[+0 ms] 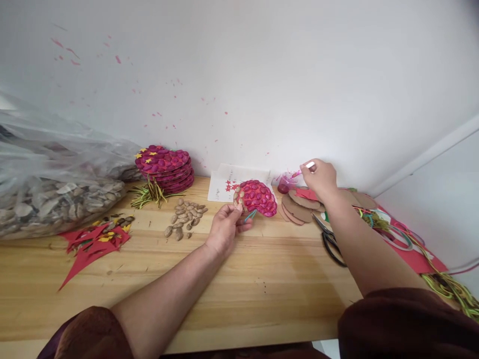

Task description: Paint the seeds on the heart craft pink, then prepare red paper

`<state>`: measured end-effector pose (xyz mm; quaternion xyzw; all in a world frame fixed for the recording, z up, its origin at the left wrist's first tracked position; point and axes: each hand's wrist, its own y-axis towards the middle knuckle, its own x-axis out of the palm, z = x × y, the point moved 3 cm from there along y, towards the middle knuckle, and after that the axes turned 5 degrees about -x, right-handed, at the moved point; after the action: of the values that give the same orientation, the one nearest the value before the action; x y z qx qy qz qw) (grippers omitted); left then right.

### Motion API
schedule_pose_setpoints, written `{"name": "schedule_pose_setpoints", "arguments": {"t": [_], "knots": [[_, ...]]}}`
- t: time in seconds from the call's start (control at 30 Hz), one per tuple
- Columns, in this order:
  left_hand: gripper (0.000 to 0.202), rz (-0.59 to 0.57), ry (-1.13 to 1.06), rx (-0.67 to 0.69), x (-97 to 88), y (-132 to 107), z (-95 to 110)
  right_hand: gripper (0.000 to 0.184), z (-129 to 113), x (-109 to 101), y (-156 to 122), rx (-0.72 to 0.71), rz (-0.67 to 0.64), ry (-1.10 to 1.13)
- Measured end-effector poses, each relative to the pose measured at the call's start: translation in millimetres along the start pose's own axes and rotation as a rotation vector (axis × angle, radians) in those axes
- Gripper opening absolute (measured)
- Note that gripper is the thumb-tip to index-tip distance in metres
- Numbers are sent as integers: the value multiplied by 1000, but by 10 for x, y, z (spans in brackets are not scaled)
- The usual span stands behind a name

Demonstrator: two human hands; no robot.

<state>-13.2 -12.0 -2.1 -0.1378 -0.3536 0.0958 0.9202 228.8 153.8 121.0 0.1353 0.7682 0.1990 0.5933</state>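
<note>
My left hand (227,227) pinches the lower left edge of a round craft piece (259,198) covered with small shells painted magenta. A few shells along its left edge are still bare tan, and a teal cord loop (251,215) hangs below. Up at the right, my right hand (319,175) grips a paintbrush (309,165) with a white handle. Its pink end points down toward a small clear cup (286,183) of dark pink paint. Red paper stars (231,186) lie on a white paper sheet (217,185) behind the craft piece.
Left stand a stack of painted pieces (164,169), loose tan shells (186,217), red paper scraps (93,240) and a clear bag (56,204) of shells. Right lie cardboard discs (297,207), black scissors (331,244) and coloured cords (402,234). A wall (239,75) rises behind the table.
</note>
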Motion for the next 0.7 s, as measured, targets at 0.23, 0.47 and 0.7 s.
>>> {"name": "schedule_pose_setpoints", "arguments": {"t": [0.23,0.47,0.7], "knots": [[65,-6,-13,-2,-9,20,18,26,-70,372,116,23,-211,-128],[67,0,-34,-1,5,26,13,28,-127,395,164,25,-259,-154],[63,-9,-34,2,11,8,23,29,-81,328,132,33,-218,-95]]}}
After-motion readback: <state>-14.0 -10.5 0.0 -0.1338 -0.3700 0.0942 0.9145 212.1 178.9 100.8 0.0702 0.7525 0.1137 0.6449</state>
